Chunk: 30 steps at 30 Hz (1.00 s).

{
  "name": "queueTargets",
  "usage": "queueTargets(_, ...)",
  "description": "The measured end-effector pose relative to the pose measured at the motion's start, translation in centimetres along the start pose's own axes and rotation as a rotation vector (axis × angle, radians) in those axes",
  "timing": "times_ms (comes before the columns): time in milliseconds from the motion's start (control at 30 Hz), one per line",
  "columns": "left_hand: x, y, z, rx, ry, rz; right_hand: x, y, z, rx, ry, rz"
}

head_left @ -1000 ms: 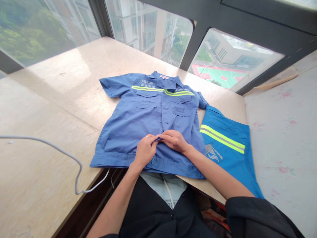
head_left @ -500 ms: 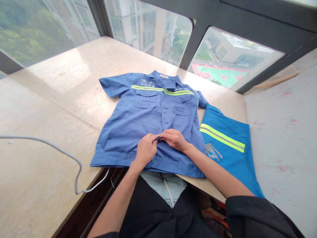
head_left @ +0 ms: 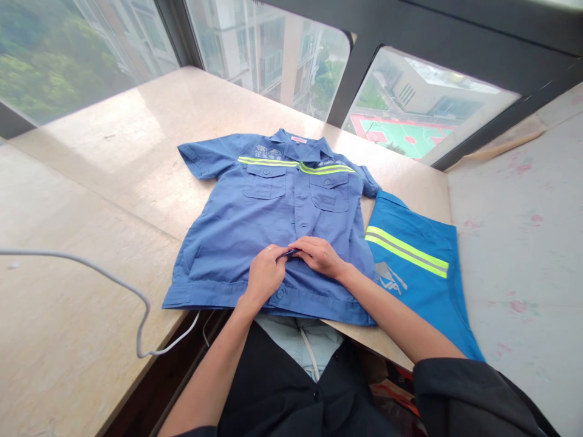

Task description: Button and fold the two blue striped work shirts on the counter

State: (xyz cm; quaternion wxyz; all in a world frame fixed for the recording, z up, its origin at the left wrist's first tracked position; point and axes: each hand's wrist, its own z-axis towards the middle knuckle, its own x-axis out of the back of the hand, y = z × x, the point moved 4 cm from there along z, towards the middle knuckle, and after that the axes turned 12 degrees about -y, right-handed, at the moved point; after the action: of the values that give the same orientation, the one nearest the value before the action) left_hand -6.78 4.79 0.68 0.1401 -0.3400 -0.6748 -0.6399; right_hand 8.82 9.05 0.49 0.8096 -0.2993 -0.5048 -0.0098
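A blue short-sleeved work shirt (head_left: 218, 243) lies front up in front of me, its collar away from me and its hem along the near edge. Yellow-green reflective tape crosses the chest above two buttoned pockets. My left hand (head_left: 266, 273) pinches the front placket low down, lifting a fold of it. Meeting it from the other side, my right hand (head_left: 321, 258) is closed on the same placket, fingertips together. A hem button (head_left: 280, 294) shows just below my left hand. Whatever lies between the fingertips is hidden.
A brighter blue garment (head_left: 414, 243) with reflective tape lies at the right, touching the shirt's sleeve. On the left a white cable (head_left: 113, 276) runs over the pale stone ledge (head_left: 77, 212) and its near edge. Windows and a papered wall (head_left: 514, 255) bound the ledge.
Both hands stay on the placket with hardly any movement; the fold between them is tilted slightly differently. The whole view has shifted a little.
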Motion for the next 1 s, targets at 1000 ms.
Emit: queueTargets(1000,0.25,0.04,0.32,0.015,-0.005,-0.008,-0.24,-0.16,0.2,0.001,-0.086,-0.088)
